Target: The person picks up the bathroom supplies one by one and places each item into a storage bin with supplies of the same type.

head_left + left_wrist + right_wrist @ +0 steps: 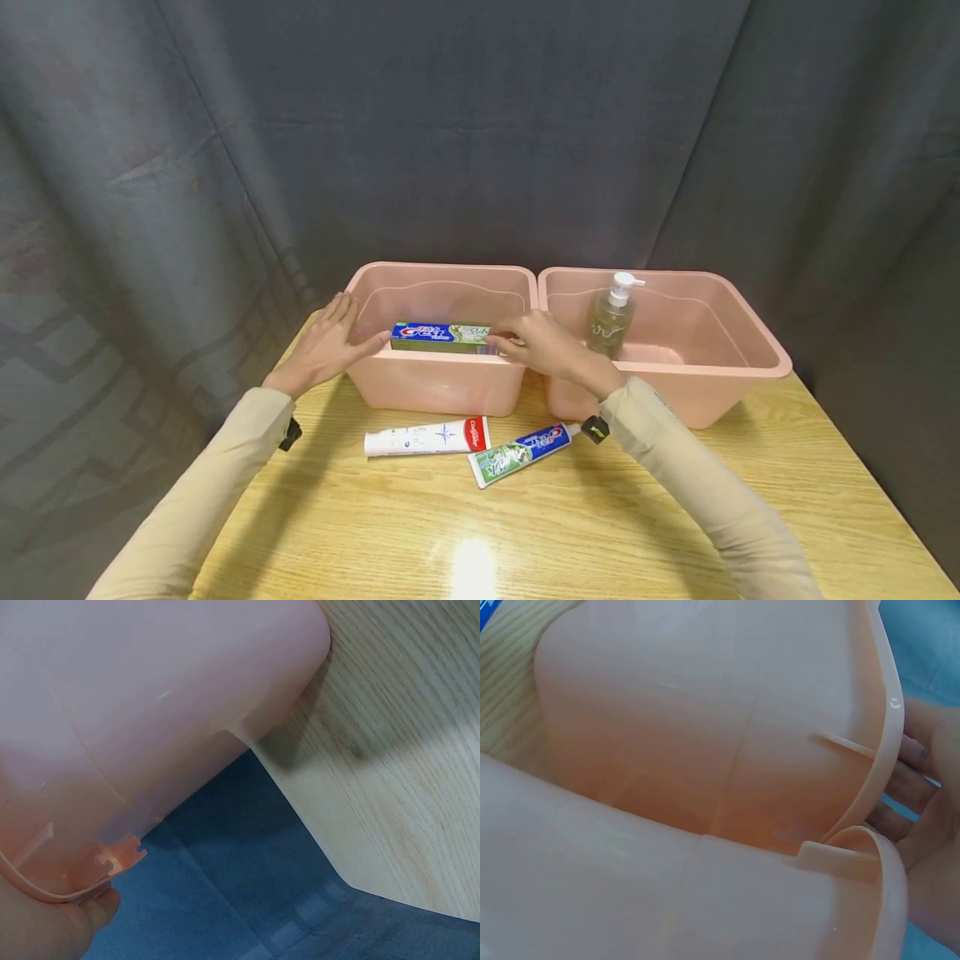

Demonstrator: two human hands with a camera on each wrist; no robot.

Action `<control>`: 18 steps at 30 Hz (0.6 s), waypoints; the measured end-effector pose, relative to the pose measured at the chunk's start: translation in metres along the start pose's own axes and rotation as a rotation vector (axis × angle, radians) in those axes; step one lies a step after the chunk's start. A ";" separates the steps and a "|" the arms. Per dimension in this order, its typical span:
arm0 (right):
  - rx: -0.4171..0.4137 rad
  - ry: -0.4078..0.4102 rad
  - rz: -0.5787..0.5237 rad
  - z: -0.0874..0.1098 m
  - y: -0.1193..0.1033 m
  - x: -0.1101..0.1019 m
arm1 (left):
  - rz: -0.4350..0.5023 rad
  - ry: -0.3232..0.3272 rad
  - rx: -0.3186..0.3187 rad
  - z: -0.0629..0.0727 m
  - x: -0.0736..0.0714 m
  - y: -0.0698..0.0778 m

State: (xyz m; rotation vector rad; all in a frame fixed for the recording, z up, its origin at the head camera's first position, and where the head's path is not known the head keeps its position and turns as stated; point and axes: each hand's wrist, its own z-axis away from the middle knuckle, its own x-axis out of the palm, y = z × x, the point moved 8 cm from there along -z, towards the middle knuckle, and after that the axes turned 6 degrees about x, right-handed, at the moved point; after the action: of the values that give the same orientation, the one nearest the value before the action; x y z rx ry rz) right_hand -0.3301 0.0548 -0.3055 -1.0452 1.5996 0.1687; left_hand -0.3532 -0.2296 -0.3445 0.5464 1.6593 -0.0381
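Observation:
A blue and green toothpaste box [438,333] lies lengthwise inside the left pink bin [431,383], just behind its front rim. Curled fingers of my right hand [543,342] pinch the box's right end; part of that end is hidden by them. The right wrist view shows this hand [930,817] beyond the rims of both bins. My left hand [326,346] rests on the left bin's near-left rim, fingers extended along the side and thumb pointing toward the box. In the left wrist view, part of that hand [56,919] shows at the rim.
A right pink bin [720,387] stands beside the left one, with a pump bottle [611,321] in it. On the wooden table [360,525], before the bins, lie a white and red Colgate toothpaste tube [427,437] and a blue and green toothpaste tube [521,454]. A grey curtain [465,133] hangs behind.

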 end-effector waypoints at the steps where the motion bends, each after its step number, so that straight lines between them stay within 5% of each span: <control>1: -0.001 0.000 0.002 0.000 -0.001 -0.001 | 0.000 0.004 0.000 0.000 0.000 0.000; 18: -0.027 0.027 0.031 0.010 -0.004 -0.014 | 0.004 0.002 0.006 -0.002 0.000 0.002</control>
State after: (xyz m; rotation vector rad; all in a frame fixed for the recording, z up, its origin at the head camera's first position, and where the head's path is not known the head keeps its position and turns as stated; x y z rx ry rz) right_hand -0.3212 0.0658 -0.2950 -1.0479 1.6429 0.1988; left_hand -0.3538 -0.2269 -0.3434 0.5543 1.6607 -0.0394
